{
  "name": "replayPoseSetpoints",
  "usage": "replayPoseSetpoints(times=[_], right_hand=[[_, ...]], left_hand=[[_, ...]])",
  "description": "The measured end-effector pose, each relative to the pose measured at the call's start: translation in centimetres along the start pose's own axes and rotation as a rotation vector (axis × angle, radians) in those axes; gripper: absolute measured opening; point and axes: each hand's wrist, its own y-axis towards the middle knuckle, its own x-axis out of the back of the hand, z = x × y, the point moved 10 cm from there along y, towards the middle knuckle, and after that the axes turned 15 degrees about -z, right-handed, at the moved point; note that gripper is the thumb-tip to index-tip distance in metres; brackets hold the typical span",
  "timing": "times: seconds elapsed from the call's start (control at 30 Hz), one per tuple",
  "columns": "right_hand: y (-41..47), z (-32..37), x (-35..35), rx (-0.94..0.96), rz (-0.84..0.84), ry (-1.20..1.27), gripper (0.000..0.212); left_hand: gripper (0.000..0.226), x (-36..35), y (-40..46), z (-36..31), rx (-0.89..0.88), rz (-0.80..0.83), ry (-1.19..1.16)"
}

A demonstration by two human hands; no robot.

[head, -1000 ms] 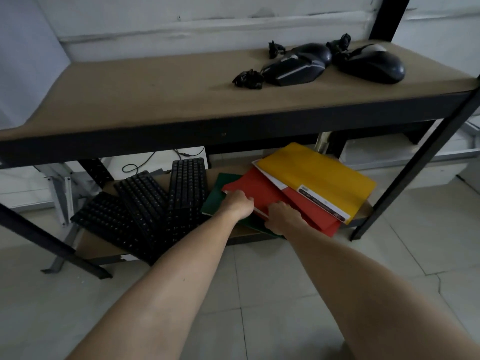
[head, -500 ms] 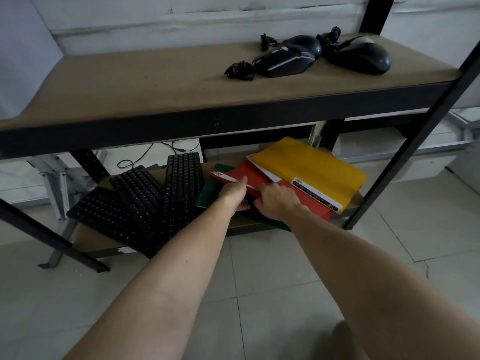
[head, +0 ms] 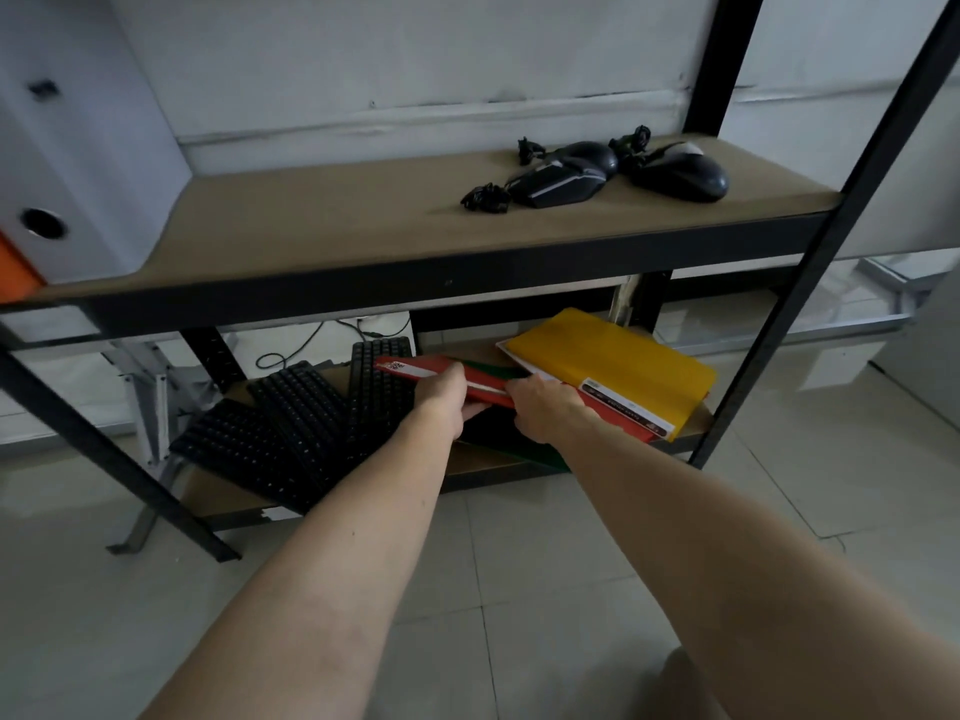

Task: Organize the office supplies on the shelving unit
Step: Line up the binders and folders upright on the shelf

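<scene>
On the bottom shelf (head: 483,454) lies a stack of folders. My left hand (head: 447,394) grips the left end of a red folder (head: 415,368) and tilts it up off the stack. My right hand (head: 543,407) holds the same red folder near its middle. A yellow folder (head: 613,363) lies on the right end of the stack, and a green folder (head: 493,368) shows underneath. Several black keyboards (head: 291,428) lie overlapped to the left of the folders.
The middle shelf (head: 311,220) carries black computer mice (head: 613,174) with bundled cables at its right. A white binder (head: 78,148) with an orange one beside it stands at the far left. Black uprights (head: 810,262) frame the unit; pale floor tiles lie below.
The red folder's left end has been lifted and pulled left out of the stack, uncovering the green one. The view has tilted up, bringing the binders into sight.
</scene>
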Motion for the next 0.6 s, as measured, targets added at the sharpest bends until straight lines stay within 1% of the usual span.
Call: replayPoseSetpoints(times=[0.13,0.23,0.3,0.4,0.5,0.6], right_hand=[[-0.6,1.8,4.0,0.01,-0.072,-0.085,0.044],[-1.2,3.3,6.8,0.068,-0.099,-0.151,0.051],[-2.0,4.3,8.8,0.107,-0.131,-0.177,0.051],[-3.3,5.3,11.5,0.162,-0.174,-0.145,0.046],[-4.6,5.9,14.0,0.203,-0.206,-0.109,0.047],[-6.2,6.5,16.5,0.234,-0.243,-0.064,0.048]], left_hand=[[0.039,2.3,-2.5,-1.6,-0.023,-0.062,-0.163],[0.042,3.9,-4.8,-1.7,-0.037,-0.109,-0.324],[0.044,5.1,-6.5,-1.7,-0.052,-0.134,-0.416],[0.044,6.2,-9.0,-2.7,-0.108,-0.155,-0.48],[0.045,7.2,-11.3,-3.7,-0.166,-0.172,-0.532],[0.05,8.0,-14.1,-4.3,-0.219,-0.177,-0.563]])
